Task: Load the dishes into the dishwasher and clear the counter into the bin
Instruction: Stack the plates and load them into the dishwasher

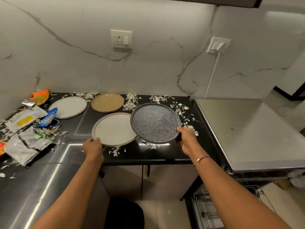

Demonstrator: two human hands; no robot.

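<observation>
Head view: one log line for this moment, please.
left hand grips near white plate | right hand grips speckled plate, tilted | on counter: tan plate, far white plate, wrappers

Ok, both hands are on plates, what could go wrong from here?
The right hand grips the tilted speckled plate by one edge; it could slip or strike the pale plate beside it.
The left hand holds that pale plate near the counter edge, where white scraps lie; it might slide off.
</observation>
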